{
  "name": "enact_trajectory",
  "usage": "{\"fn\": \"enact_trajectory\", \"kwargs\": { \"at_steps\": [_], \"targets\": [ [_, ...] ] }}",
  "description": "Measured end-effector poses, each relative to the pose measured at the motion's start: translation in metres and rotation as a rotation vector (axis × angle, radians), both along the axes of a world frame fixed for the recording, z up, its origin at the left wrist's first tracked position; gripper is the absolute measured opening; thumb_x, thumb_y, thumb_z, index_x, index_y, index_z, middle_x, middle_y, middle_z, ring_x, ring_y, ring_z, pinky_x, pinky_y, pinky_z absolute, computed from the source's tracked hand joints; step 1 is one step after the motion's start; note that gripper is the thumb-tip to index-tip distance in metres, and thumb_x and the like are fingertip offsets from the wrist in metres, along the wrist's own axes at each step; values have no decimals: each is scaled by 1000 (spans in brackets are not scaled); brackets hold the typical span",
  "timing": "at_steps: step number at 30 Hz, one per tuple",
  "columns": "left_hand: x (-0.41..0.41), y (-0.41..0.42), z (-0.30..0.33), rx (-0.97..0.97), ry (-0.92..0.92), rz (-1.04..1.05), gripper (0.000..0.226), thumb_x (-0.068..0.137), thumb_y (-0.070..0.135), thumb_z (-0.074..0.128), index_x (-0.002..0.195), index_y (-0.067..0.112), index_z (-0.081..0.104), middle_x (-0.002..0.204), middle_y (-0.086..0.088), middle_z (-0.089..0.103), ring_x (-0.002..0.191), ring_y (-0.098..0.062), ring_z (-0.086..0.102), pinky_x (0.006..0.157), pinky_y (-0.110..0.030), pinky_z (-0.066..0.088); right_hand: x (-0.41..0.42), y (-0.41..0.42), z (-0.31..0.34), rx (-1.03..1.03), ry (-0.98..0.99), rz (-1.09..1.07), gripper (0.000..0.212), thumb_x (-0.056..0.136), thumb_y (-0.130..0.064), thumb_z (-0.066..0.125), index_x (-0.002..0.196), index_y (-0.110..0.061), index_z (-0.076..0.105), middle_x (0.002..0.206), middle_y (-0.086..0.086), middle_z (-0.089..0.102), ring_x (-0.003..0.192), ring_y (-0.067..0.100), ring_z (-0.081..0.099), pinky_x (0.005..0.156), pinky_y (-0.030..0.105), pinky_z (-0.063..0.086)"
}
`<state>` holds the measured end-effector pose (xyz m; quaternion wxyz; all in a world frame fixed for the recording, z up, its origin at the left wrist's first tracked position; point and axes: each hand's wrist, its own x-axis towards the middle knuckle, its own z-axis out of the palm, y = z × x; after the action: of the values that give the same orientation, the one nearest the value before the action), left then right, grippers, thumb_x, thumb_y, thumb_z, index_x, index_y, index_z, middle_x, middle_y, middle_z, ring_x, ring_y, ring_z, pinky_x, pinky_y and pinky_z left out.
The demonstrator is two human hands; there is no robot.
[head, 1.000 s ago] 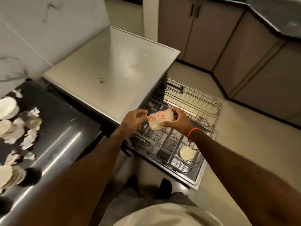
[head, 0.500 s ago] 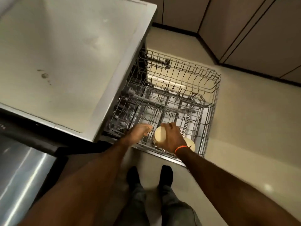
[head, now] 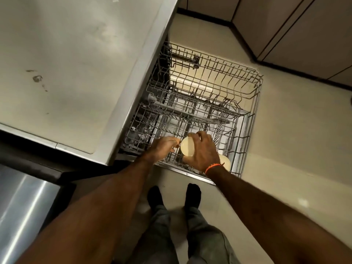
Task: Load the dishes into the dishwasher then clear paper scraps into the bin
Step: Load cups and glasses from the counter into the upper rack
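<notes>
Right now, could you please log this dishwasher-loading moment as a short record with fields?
setting: pulled-out lower rack of an open dishwasher, under a grey counter
right hand: grips a cream cup, held over the rack's near edge
left hand: beside the cup, fingertips near its rim; contact unclear
already loaded: another cream dish, partly hidden by the right wrist
upper rack: no dishes visible

Colours I see, quick pass.
Cream cup (head: 187,148), plain; second cream dish (head: 224,161); grey wire rack (head: 247,103); orange wristband (head: 213,167); beige floor (head: 285,130); black socks (head: 193,193).
</notes>
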<state>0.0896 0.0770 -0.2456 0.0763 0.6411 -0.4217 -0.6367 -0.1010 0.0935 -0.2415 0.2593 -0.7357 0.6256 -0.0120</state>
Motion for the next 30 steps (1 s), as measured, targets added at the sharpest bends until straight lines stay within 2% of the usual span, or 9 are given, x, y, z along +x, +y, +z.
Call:
{"fn": "enact_trajectory", "kwargs": {
  "at_steps": [2,4,6,10,13,17,21,26,30],
  "targets": [
    [0,0,-2,-4,-9,7,25,97,37,49,111,29,69,116,-3,69,108,-25,64,77,-32,46,1,-3,-4,37,18,4,93,63,-62,77,141,-28,41,132,5,41,120,26,43,98,45,48],
    [-2,-1,-3,6,1,6,30,103,26,47,124,20,67,118,-4,67,108,-22,61,73,-26,44,1,-2,-10,81,41,44,93,64,-63,78,141,-28,41,134,6,42,123,28,44,100,46,48],
    [-2,-1,-3,19,-7,-15,33,104,28,46,130,20,65,122,-3,66,109,-20,61,76,-27,45,-1,3,-16,91,45,57,94,65,-65,78,143,-27,39,137,8,41,126,30,43,102,46,47],
    [0,-1,-1,9,-46,-66,50,93,46,47,135,24,62,138,-2,62,120,-22,59,103,-43,46,-11,7,-19,120,14,30,98,68,-61,81,149,-30,35,145,8,36,131,30,38,107,49,42],
    [0,-1,6,-50,-80,-121,52,93,44,48,139,24,59,147,-2,56,128,-21,56,112,-49,42,-19,5,-15,137,16,108,95,72,-66,75,150,-32,33,148,7,37,134,30,39,108,52,42],
    [-1,6,29,-119,-120,-223,44,104,33,46,147,22,50,156,-5,45,138,-21,47,115,-45,38,-27,4,7,120,13,123,86,80,-68,67,150,-30,34,145,7,41,130,29,44,104,49,45],
    [-3,16,64,-194,-166,-251,46,106,31,47,150,16,46,155,-7,46,137,-22,47,114,-37,37,-31,-2,40,99,-2,100,80,84,-62,67,148,-26,37,147,8,42,131,31,45,103,48,47],
    [7,38,131,-372,-241,-204,55,102,42,55,149,15,48,148,-7,55,130,-20,56,110,-38,45,-22,-12,95,-32,-63,124,68,91,-55,64,147,-22,41,146,9,45,132,28,45,105,43,44],
    [29,67,181,-505,-310,-71,71,92,58,59,149,16,49,143,-6,61,124,-19,61,107,-40,49,9,-19,140,-153,-149,233,51,95,-46,59,139,-23,47,137,7,51,121,26,53,94,43,52]
  ]
}}
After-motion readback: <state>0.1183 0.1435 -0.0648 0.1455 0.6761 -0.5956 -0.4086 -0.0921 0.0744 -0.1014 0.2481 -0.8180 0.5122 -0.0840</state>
